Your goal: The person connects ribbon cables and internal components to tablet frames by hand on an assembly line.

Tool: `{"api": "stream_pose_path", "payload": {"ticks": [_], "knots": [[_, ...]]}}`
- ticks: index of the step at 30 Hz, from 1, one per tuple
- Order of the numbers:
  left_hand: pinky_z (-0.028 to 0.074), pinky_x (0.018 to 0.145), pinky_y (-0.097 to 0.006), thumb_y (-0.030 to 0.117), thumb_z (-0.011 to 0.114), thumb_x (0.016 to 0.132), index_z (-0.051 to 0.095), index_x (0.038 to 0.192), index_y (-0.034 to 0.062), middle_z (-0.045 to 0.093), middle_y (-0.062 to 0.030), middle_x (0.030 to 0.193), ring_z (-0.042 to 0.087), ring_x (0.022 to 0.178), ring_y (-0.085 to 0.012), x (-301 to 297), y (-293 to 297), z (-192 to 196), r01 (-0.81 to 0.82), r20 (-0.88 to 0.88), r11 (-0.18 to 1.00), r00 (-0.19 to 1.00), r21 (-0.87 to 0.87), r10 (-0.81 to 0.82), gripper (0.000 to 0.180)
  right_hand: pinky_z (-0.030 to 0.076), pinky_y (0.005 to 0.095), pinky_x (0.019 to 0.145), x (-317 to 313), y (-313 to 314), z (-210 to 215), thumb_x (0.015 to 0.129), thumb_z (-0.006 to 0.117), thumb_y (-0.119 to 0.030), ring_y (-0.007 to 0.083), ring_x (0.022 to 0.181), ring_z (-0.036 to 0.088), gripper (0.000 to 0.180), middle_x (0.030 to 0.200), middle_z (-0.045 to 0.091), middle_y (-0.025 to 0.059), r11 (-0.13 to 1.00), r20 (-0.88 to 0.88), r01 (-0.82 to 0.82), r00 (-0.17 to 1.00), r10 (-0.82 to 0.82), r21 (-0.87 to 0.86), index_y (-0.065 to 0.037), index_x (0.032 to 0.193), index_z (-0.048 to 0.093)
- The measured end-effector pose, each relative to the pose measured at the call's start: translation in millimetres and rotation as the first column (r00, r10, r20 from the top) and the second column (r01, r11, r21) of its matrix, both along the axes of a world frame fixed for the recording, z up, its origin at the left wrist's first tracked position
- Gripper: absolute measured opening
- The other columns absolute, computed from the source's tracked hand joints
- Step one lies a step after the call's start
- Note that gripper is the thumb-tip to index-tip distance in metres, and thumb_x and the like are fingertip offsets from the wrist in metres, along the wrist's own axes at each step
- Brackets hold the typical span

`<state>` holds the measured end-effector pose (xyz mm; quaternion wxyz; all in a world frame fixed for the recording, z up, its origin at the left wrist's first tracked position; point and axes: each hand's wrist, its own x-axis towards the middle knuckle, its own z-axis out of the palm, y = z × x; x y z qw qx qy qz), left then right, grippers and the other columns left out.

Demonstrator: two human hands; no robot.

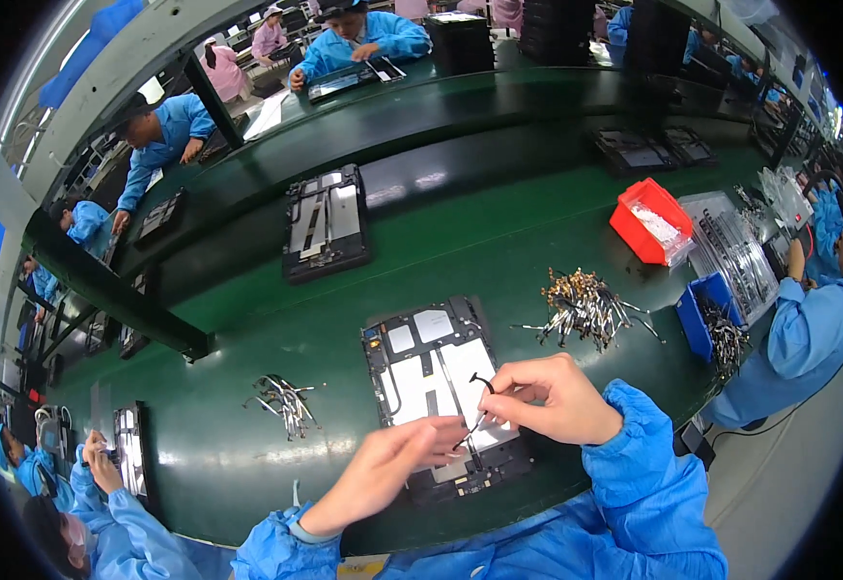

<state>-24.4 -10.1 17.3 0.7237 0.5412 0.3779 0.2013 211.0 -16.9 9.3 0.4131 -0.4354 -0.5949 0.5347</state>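
Note:
My right hand (552,398) is closed in a pinch on a thin flex cable (480,418), dark at both ends. The cable hangs slanted above an opened tablet-like device (407,377) with silver panels and a black frame, lying on the green bench. My left hand (392,472) reaches over the device's lower left part. Its fingers are stretched out, and their tips are beside the cable's lower end; whether they touch it I cannot tell. Right of the device lies a heap of similar small cables (585,309). A smaller bunch of cables (284,406) is to the left.
A red bin (645,224) with white pieces stands at the right, near a blue bin (700,319) of small parts and clear trays (730,253). Another opened device (325,222) lies farther back. A dark post (117,290) rises at the left. Co-workers in blue sit around the benches.

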Motion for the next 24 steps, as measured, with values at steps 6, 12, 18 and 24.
{"api": "stream_pose_path", "payload": {"ticks": [6,12,18,24], "knots": [[0.054,0.090,-0.031,0.008,0.048,0.100,0.055,0.123,-0.0090,0.067,-0.0159,0.107,0.065,0.099,-0.0192,21,-12,-6,0.093,-0.030,0.996,0.995,0.003,-0.092,0.030,0.052,0.0253,0.061,1,-8,-11,0.084,0.070,-0.008,0.0127,0.069,0.064,0.012,0.083,0.067,0.0089,0.997,-0.008,0.061,0.998,-0.062,-0.054,0.002,0.091,0.067],[0.056,0.084,-0.028,0.007,0.053,0.097,0.062,0.113,-0.0074,0.070,-0.0130,0.099,0.067,0.092,-0.0166,31,-17,-3,0.067,-0.068,0.992,0.996,0.110,-0.060,0.023,0.054,0.0345,0.076,-5,-40,-16,0.074,0.074,-0.002,0.0295,0.089,0.066,0.034,0.103,0.066,0.0138,0.695,0.213,0.054,0.932,-0.292,0.717,0.006,0.106,0.066],[0.056,0.071,-0.026,0.006,0.061,0.092,0.069,0.101,-0.0027,0.072,-0.0111,0.087,0.069,0.080,-0.0149,39,-26,-3,0.049,-0.155,0.950,0.988,0.308,0.000,0.015,0.055,0.0341,0.082,0,-50,-21,0.075,0.074,-0.001,0.0305,0.100,0.065,0.029,0.103,0.070,0.0144,0.910,-0.038,0.143,0.990,-0.139,0.389,0.002,0.103,0.069],[0.054,0.065,-0.026,0.004,0.065,0.088,0.071,0.099,-0.0003,0.072,-0.0102,0.083,0.070,0.073,-0.0159,44,-27,0,0.097,-0.222,0.865,0.975,0.493,0.018,0.013,0.050,0.0406,0.092,7,-39,-29,0.074,0.075,-0.004,0.0275,0.101,0.064,0.024,0.100,0.072,0.0077,0.852,-0.012,0.142,0.987,-0.158,0.504,-0.004,0.097,0.074]]}}
